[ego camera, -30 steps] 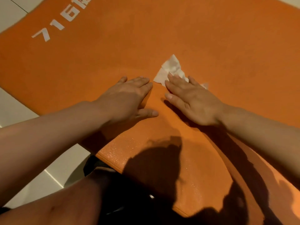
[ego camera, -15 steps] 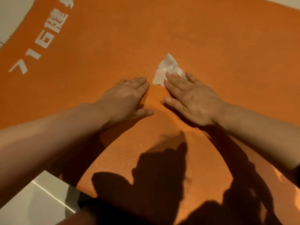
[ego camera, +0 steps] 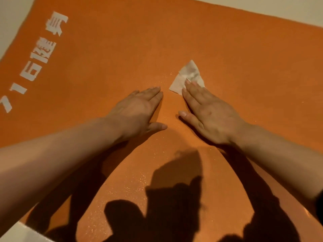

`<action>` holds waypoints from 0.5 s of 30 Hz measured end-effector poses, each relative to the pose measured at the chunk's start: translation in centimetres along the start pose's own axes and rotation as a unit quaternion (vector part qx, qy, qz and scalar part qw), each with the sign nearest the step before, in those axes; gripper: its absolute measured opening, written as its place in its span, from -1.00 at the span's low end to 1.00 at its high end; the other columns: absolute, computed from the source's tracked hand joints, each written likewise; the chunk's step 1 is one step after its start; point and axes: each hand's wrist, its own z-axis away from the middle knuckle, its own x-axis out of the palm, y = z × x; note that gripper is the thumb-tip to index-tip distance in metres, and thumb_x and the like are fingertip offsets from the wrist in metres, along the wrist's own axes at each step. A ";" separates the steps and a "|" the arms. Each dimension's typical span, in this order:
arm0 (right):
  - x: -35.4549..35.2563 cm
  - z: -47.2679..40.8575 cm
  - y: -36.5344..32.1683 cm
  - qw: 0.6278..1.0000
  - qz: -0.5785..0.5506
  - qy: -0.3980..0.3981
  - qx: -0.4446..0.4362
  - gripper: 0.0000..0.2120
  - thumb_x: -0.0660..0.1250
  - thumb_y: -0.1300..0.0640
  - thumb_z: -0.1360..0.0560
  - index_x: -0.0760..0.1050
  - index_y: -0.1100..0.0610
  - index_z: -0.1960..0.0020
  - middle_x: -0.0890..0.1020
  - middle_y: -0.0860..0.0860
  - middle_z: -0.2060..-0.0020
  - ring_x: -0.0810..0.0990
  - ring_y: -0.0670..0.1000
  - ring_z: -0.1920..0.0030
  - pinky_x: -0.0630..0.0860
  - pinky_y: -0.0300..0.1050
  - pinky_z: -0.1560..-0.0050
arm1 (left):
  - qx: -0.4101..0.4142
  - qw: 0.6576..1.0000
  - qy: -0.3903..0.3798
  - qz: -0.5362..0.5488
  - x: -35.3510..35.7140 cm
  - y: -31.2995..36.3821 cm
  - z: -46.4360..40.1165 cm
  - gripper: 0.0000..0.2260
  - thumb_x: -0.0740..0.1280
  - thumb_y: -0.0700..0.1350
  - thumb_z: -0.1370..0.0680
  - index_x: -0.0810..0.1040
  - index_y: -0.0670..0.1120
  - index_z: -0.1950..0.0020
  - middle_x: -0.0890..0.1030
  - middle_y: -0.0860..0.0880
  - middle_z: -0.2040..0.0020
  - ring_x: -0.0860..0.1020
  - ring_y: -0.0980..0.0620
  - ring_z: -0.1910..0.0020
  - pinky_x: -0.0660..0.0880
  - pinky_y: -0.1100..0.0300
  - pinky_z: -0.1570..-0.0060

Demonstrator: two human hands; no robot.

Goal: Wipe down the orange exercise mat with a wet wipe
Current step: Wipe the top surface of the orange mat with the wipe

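Where the view came nearest the person, dark shadows of the head and arms (ego camera: 171, 198) fell across the orange exercise mat (ego camera: 244, 70), and a corner of pale floor tile (ego camera: 15, 233) showed at the lower left; both bare forearms reached forward over the mat, well apart at the near edge and closer together toward the hands; the left hand (ego camera: 136, 112) lay palm down on the mat, its fingers straight and together, the thumb stretched out to the side, holding nothing; just beside it the right hand (ego camera: 209, 114) lay flat as well, fingers extended, their tips pressing on the near part of the wet wipe (ego camera: 188, 74); the wipe, white and crumpled into a rough triangle, lay on the mat near its middle, its far point poking out beyond the fingertips; farther to the left, white printed characters (ego camera: 36, 63) ran along the mat's edge; beyond the far edge a strip of pale floor (ego camera: 279, 7) was visible.
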 end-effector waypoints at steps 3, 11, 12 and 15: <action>0.3 0.5 -0.3 1.000 -0.011 -0.013 -0.003 -0.19 -0.40 -0.33 -0.49 -0.16 0.12 -0.59 -0.20 0.03 -0.56 -0.27 -0.06 -0.54 -0.24 -0.14 -0.53 | 0.008 1.000 0.022 0.000 0.2 -0.8 -0.3 -0.15 0.17 0.34 -0.50 -0.12 -0.07 -0.59 -0.10 -0.03 -0.60 -0.05 0.03 -0.56 -0.09 0.12 -0.50; -2.2 -7.6 1.3 0.996 -0.063 0.035 0.050 -0.38 -0.24 -0.20 -0.63 -0.16 0.08 -0.59 -0.20 -0.01 -0.57 -0.24 -0.09 -0.54 -0.24 -0.14 -0.53 | 0.009 0.997 0.076 -0.002 -1.8 -0.5 -3.1 -0.21 0.15 0.31 -0.54 -0.09 -0.06 -0.59 -0.05 -0.01 -0.59 0.00 0.04 -0.55 -0.12 0.18 -0.48; -2.3 -6.9 2.2 0.995 -0.062 0.043 0.064 -0.38 -0.24 -0.21 -0.62 -0.16 0.08 -0.59 -0.20 -0.01 -0.57 -0.24 -0.09 -0.54 -0.24 -0.14 -0.53 | 0.010 0.997 0.081 -0.006 -2.2 -0.6 -3.7 -0.22 0.15 0.30 -0.55 -0.09 -0.06 -0.59 -0.05 -0.01 -0.59 -0.01 0.04 -0.55 -0.12 0.18 -0.48; -2.2 -4.6 3.8 0.982 -0.077 0.085 0.149 -0.37 -0.24 -0.21 -0.61 -0.16 0.08 -0.59 -0.20 -0.01 -0.57 -0.25 -0.09 -0.54 -0.27 -0.18 -0.51 | 0.012 0.998 0.069 -0.010 -2.9 -1.1 -4.9 -0.24 0.15 0.28 -0.56 -0.11 -0.05 -0.59 -0.09 0.01 -0.59 -0.04 0.05 -0.56 -0.16 0.18 -0.48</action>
